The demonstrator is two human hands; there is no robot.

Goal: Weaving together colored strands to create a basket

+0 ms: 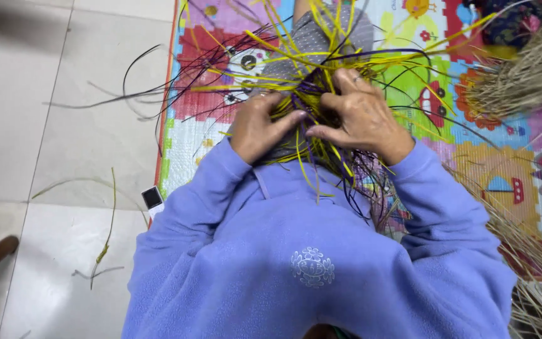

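Both hands sit at the centre of the frame, the left hand (257,125) and the right hand (360,116) curled with fingers pinched into a knot of yellow and purple strands (312,88) held over the lap. The loose ends fan outward from that knot (mostly toward the top of the frame, some sideways). Beneath lies a bright cartoon play mat (509,169); pale floor tiles (64,125) fill the left, dried straw bundles (528,75) the upper right.
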